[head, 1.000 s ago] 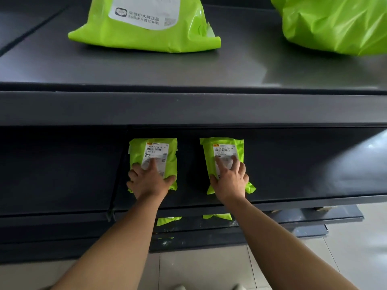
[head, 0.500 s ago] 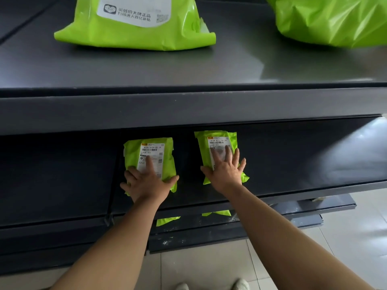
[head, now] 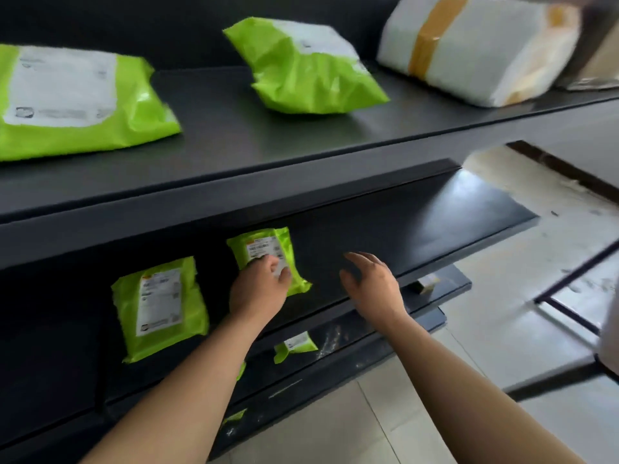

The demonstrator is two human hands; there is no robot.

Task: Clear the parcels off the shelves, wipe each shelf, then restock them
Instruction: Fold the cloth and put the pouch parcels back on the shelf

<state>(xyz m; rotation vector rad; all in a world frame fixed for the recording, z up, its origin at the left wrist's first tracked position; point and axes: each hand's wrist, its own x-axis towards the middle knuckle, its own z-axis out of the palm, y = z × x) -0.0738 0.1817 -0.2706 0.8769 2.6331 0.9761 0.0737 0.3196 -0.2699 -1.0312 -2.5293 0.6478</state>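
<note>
On the middle shelf (head: 435,226), near its front edge, the left hand (head: 258,291) lies on a small green parcel (head: 268,242), with bent fingers on its label; whether they pinch it is unclear. To its right, the right hand (head: 371,284) hovers over bare shelf, fingers loosely curled, holding nothing. A second green parcel (head: 160,308) lies further left, untouched.

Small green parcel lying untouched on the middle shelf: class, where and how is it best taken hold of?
The small green parcel lies flat, label up, short edge toward the shelf front, with the upper shelf above it. Come in low from the open front, probably, and set the grip on that near edge: thumb on top, fingers slid beneath the thin pouch.
</note>
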